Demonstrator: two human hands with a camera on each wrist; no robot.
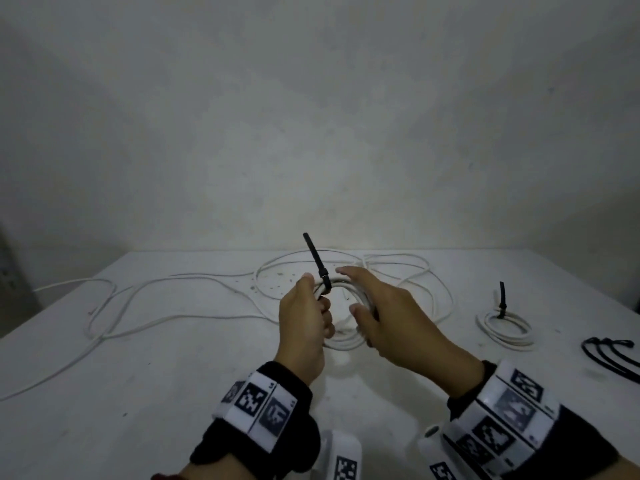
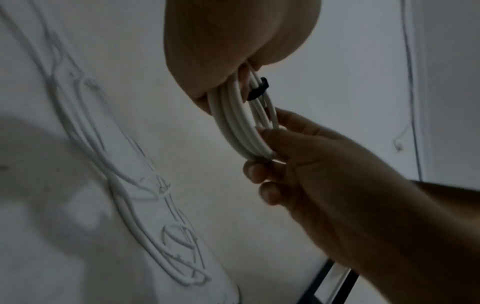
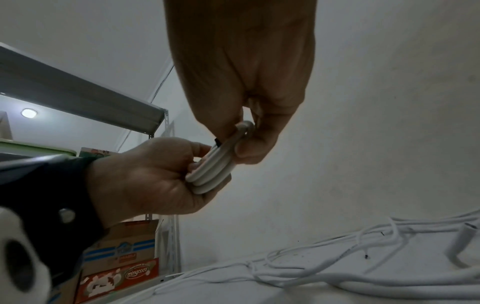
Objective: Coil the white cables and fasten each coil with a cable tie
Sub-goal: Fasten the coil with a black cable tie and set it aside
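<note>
Low in the head view, your wrist bands (image 1: 258,403) carry black-and-white square markers, their small print too blurred to read. Just above them at frame centre, your left hand (image 1: 304,317) curls round the near-left side of the white coil (image 1: 343,336), lifted off the desk (image 1: 138,358), and your right hand (image 1: 384,317) grips its right side with the forefinger stretched out. A black cable tie (image 1: 317,259) wraps the coil's top, its tail pointing up. To the right lies a finished coil (image 1: 504,327) with its own tie, and spare black ties (image 1: 609,355) at the edge. Farther back, loose white cables (image 1: 166,299) sprawl. In the right wrist view, lower left, a red carton (image 3: 116,277) reads "mingcoco".
</note>
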